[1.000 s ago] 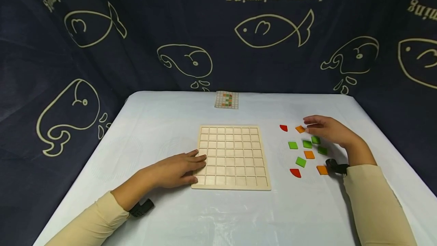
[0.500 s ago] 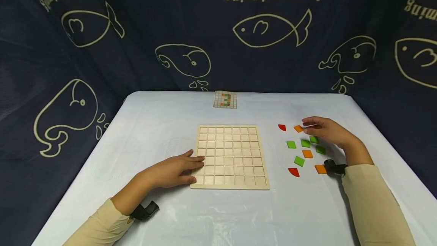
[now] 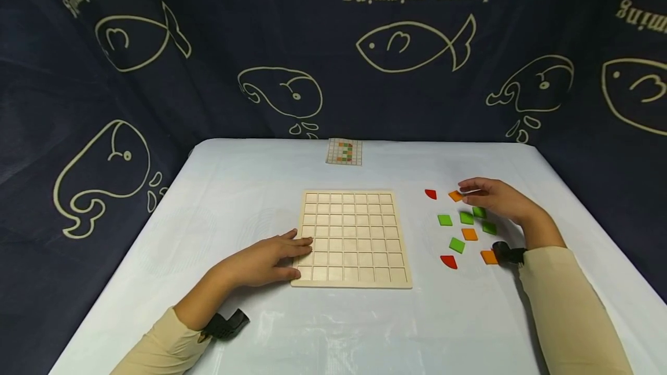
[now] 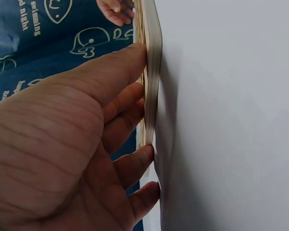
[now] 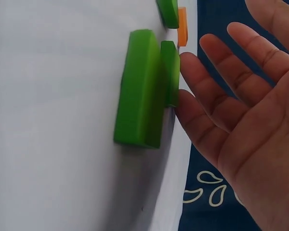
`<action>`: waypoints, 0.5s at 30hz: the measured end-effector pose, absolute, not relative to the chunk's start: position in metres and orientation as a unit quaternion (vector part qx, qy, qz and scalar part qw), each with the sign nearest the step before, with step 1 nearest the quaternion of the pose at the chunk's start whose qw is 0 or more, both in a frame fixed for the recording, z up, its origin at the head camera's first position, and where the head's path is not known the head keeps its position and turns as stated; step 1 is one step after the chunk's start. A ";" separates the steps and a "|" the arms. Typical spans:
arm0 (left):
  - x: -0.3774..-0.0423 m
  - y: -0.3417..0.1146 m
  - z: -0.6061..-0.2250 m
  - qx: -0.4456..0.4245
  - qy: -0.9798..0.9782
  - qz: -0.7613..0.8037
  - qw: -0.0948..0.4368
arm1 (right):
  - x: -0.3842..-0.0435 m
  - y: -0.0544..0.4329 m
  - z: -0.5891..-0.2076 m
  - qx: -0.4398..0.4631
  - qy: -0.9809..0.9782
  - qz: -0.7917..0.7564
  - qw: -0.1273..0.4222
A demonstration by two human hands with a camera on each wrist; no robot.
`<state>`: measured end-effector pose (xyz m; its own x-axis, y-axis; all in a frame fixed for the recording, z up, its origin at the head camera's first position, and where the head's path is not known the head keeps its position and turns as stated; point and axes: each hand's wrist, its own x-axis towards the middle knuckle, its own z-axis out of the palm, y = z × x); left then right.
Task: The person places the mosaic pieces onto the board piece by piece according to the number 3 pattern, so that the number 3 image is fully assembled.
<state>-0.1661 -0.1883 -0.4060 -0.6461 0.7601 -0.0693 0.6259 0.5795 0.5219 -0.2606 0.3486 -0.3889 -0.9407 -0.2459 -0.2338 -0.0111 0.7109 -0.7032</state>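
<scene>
A pale wooden grid board (image 3: 351, 240) lies mid-table. My left hand (image 3: 266, 260) rests on its left edge with fingers spread; in the left wrist view the thumb (image 4: 118, 67) lies along the board's side (image 4: 154, 72). At the right, my right hand (image 3: 497, 197) hovers with relaxed fingers and holds nothing. Its fingertips overlap an orange square tile (image 3: 454, 195) in the head view. Close by lie several green square tiles (image 3: 466, 218), including a thick-looking green tile (image 5: 137, 91) in the right wrist view, more orange tiles (image 3: 469, 234), and two red quarter-round tiles (image 3: 430, 194).
A small pattern card (image 3: 344, 151) with coloured squares lies at the table's back edge. The white-covered table (image 3: 333, 328) meets a dark curtain (image 3: 208, 103) printed with fish and whales. Black wrist cameras (image 3: 226, 325) sit on both wrists.
My right hand edges very slightly left at the orange tile. My left forearm shifts a little to the right while the hand stays on the board. The tiles stay put.
</scene>
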 end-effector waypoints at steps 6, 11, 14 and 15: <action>-0.166 -0.189 -0.408 0.392 0.878 0.234 0.140 | -0.266 0.349 -0.390 -0.073 0.917 -0.361 0.156; -0.165 -0.190 -0.409 0.396 0.877 0.235 0.140 | -0.270 0.348 -0.390 -0.069 0.917 -0.360 0.159; -0.165 -0.190 -0.409 0.402 0.875 0.233 0.137 | -0.273 0.348 -0.391 -0.068 0.915 -0.364 0.163; -0.165 -0.190 -0.409 0.404 0.875 0.231 0.135 | -0.274 0.348 -0.392 -0.068 0.913 -0.367 0.164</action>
